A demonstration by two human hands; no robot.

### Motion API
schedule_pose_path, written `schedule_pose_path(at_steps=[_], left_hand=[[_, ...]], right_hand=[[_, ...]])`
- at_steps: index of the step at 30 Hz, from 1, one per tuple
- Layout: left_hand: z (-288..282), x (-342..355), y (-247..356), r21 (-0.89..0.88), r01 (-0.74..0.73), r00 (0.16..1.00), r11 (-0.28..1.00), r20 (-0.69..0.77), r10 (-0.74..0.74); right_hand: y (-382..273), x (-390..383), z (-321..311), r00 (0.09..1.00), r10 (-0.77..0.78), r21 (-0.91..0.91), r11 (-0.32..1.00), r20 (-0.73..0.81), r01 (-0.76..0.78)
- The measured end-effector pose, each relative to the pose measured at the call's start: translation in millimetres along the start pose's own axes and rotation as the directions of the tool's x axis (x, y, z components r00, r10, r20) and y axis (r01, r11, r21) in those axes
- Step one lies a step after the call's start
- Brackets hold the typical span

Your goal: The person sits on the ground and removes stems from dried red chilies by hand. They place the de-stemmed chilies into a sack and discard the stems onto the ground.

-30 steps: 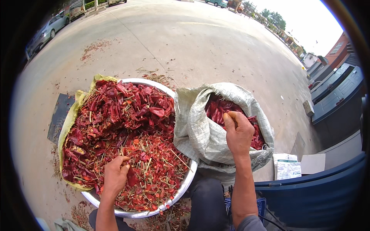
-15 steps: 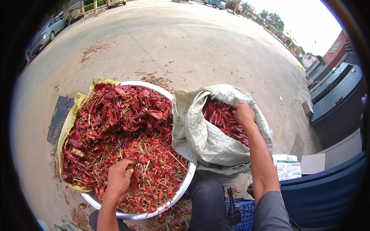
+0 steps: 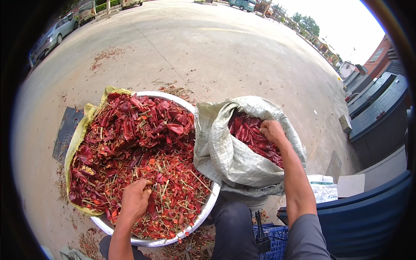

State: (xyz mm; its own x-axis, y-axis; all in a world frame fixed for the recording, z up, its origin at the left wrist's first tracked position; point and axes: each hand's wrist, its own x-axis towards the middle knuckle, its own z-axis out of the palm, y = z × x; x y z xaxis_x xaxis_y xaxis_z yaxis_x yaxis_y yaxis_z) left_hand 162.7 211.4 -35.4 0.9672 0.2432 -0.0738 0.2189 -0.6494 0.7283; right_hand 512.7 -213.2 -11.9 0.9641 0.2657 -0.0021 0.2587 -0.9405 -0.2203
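A wide silver-rimmed basin (image 3: 212,199) is heaped with broken dried red chilies (image 3: 151,125), stalks and seeds. Over its near part my left hand (image 3: 136,197) is closed, fingertips pinched on a dark red dried chili (image 3: 151,203) that hangs below them. To the right, an open white woven sack (image 3: 225,156) holds whole dried red chilies (image 3: 251,136). Just inside its mouth, my right hand (image 3: 273,131) is closed with the fingers pointing down at the chilies; what they hold, if anything, is hidden.
Yellow sacking (image 3: 78,147) lines the basin's left edge. A dark flat sheet (image 3: 67,134) lies left of it. Chili scraps (image 3: 175,91) litter the concrete. A blue plastic basket (image 3: 275,240) stands by my right knee; a dark blue container (image 3: 364,216) and white papers (image 3: 323,188) are at right.
My right hand has shifted slightly left and down at the sack's mouth. My left hand stays in nearly the same place over the basin.
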Motion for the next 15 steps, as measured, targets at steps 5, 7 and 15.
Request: schedule_pose_path(at_steps=[5,7,15], left_hand=[[-2.8,-1.4,5.3,0.006,0.012,1.000,1.000,0.019,-0.012],[-1.7,-0.9,5.2,0.019,-0.005,1.000,1.000,0.021,0.005],[2.8,1.1,-1.4,0.024,0.007,1.000,1.000,0.023,-0.008]], right_hand=[[2.0,-6.4,-5.6,0.991,-0.042,0.164,0.986,0.125,0.021],[9.5,-4.9,-0.6,1.000,-0.008,0.244,0.970,-0.001,0.008],[-37.9,23.9,-35.6,0.982,0.143,0.581,0.792,0.121,-0.187]])
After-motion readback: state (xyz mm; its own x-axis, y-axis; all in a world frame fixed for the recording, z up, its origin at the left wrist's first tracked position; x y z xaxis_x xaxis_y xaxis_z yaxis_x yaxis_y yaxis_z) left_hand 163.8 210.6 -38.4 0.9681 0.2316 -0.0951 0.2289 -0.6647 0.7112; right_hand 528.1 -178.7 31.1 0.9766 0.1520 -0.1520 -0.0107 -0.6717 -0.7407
